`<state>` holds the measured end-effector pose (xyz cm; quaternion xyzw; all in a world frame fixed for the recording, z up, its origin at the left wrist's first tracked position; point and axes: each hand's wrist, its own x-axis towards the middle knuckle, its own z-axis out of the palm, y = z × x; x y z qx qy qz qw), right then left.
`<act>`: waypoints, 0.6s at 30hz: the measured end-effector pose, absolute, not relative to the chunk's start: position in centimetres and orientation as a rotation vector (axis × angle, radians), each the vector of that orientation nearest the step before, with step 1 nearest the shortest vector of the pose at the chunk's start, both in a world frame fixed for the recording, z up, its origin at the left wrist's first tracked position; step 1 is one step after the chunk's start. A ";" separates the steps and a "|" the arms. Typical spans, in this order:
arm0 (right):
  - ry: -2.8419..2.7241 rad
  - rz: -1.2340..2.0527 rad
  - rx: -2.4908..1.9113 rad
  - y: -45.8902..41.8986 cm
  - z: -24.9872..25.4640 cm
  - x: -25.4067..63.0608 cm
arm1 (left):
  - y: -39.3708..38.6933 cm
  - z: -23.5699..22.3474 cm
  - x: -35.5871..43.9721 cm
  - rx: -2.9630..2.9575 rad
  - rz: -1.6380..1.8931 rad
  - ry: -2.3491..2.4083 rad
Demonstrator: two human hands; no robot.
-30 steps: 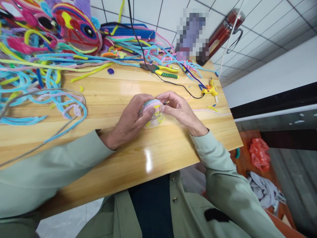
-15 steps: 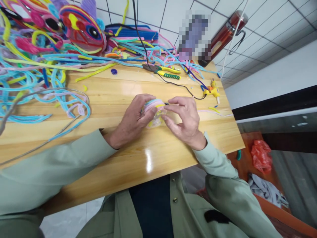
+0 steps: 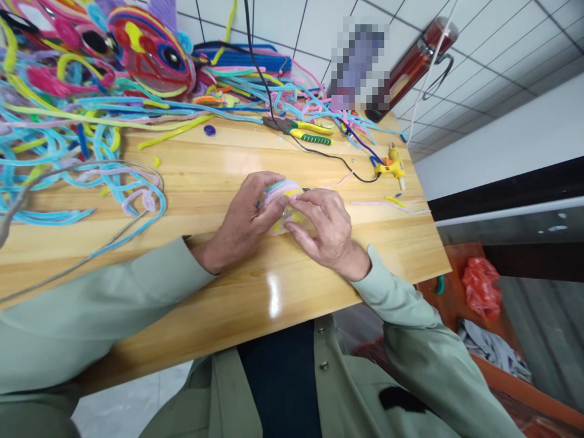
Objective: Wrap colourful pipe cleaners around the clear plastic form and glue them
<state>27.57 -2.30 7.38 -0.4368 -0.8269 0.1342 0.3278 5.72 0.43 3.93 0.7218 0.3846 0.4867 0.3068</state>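
Note:
A small, rounded clear plastic piece [image 3: 279, 193] banded with pastel pink, blue, lilac and yellow pipe cleaner is between my hands, low over the table. My left hand [image 3: 249, 213] wraps around its left side, thumb pressed across the front. From the right, my right hand [image 3: 326, 228] closes on it, fingertips beside my left thumb and its own thumb lower down. These fingers cover much of the piece. A thin pale pink strand [image 3: 343, 180] runs out beyond my right knuckles; its inner end is hidden.
Tangled pipe cleaners [image 3: 103, 146] cover the table's left and back, beside a colourful fish-like face [image 3: 152, 52]. Green-and-yellow pliers [image 3: 310, 135] lie ahead. A yellow glue gun [image 3: 391, 167] sits right, its black cord trailing across. A red flask [image 3: 413, 70] stands at the back.
My right hand has moved left and closed in on the banded piece. The pale pink strand now shows above its knuckles. My left hand keeps its hold in nearly the same place.

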 end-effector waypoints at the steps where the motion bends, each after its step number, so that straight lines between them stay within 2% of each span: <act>1: -2.175 0.296 -1.122 -2.3 7.2 27.5 | 0.5 3.9 5.7 1.907 1.296 1.011; 7: -2.183 -0.093 -0.883 -2.4 6.0 26.6 | 0.5 3.8 5.7 1.891 1.284 1.038; 18: -2.130 -0.168 -1.028 -2.3 4.2 25.4 | 0.3 3.7 5.8 1.868 1.293 1.077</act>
